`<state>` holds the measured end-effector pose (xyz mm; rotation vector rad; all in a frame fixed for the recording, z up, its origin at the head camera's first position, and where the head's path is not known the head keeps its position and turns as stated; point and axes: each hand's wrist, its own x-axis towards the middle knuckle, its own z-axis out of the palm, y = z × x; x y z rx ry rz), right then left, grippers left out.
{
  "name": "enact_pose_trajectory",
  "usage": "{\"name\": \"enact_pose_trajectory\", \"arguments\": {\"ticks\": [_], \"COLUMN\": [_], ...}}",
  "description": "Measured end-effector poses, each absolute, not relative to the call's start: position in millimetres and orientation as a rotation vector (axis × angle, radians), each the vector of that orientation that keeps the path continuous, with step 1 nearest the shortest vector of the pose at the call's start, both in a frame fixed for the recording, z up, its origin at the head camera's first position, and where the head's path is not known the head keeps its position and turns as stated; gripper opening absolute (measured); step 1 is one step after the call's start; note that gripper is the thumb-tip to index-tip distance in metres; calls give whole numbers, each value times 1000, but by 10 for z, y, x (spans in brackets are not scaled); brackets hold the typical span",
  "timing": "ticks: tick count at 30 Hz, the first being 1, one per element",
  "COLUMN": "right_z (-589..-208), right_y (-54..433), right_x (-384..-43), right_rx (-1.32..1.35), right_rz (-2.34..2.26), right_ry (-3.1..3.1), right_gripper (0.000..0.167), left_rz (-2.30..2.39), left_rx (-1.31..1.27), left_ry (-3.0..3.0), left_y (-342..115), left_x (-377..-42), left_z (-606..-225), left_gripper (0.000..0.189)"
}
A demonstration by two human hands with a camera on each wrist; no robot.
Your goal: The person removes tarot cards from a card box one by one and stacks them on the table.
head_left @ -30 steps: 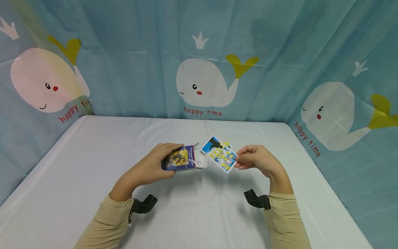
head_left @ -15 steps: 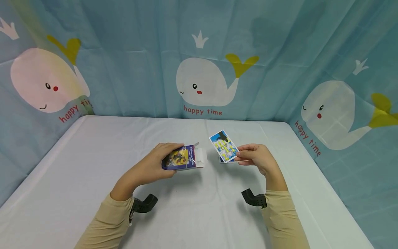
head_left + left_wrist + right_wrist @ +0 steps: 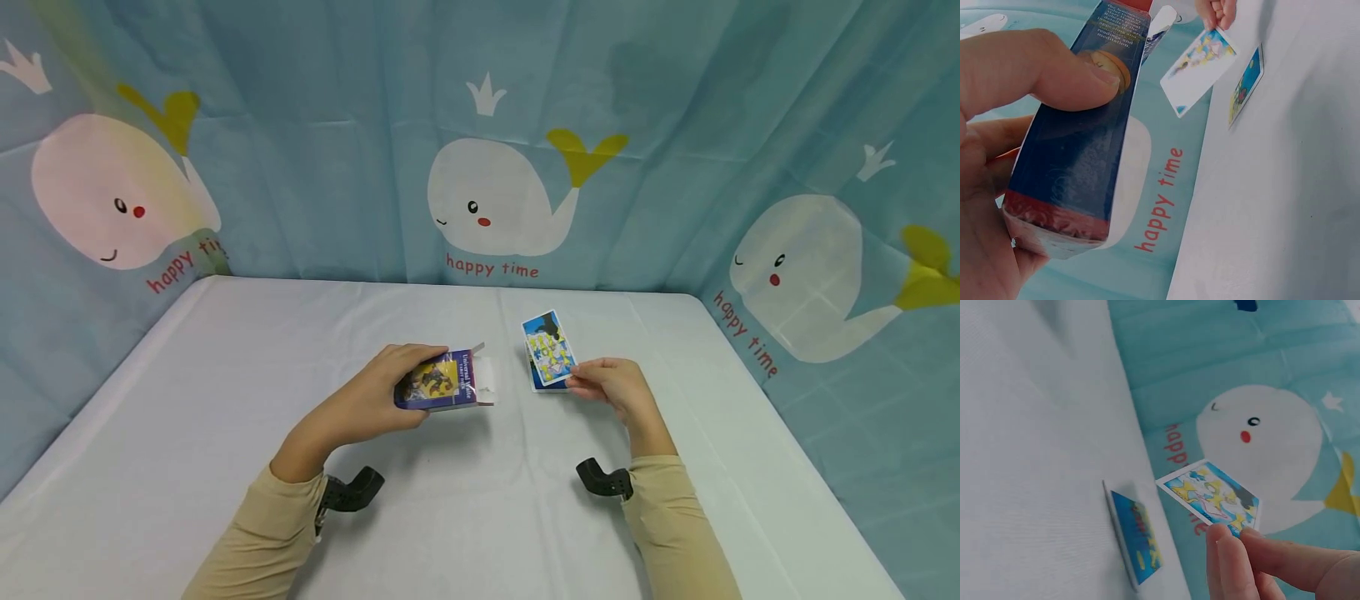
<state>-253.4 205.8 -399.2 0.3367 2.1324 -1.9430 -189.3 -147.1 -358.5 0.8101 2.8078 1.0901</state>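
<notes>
We see a tarot card [image 3: 550, 346] up in the air over the table, tipped a little, with its picture facing up. It has a white edge, a blue top, a dark cloud and lots of yellow. The right hand [image 3: 611, 383] pinches it by one bottom corner, between the thumb and fingers.

Under it, a thin pile of cards [image 3: 1138, 537] lies on the table. From the head view the held card covers most of the pile, but both wrist views show us a gap between them. We cannot count the cards in the pile.

To the left of the cards, and apart from them, we see a purple tarot box [image 3: 435, 382] that says "Universal Waite". The left hand [image 3: 378, 396] grips it, with the thumb [image 3: 1079, 81] pressed on its dark blue side. White flaps [image 3: 484, 382] stick out of the box's right end, toward the cards.

The person wears tan sleeves [image 3: 247, 533], with a black wrist piece [image 3: 352, 490] by each cuff. The table [image 3: 435, 533] has a white cloth. Behind it hangs a blue-green curtain [image 3: 337, 208] with big whales [image 3: 491, 200], yellow tails, little white crowns [image 3: 486, 96] and red words, "happy time" [image 3: 492, 266].
</notes>
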Motion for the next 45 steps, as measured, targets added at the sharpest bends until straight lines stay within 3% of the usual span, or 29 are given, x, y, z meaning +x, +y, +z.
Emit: {"name": "enact_pose_trajectory", "arguments": {"ticks": [21,45], "right_z": [-4205,-4280], "right_y": [1956,1888], "right_x": [-2578,-2549], "right_rx": [549,582], "right_rz": [-2038,-1971], "right_ry": [2040,2134], "right_gripper": [25,24], "left_rz": [1084,1067], "left_rx": [811,814], "left_ry": [2793,2810], "left_y": [-1449,-1443], "left_x": [-1912,-1912], "left_z": [-3623,-3630], "left_gripper": [78,77]}}
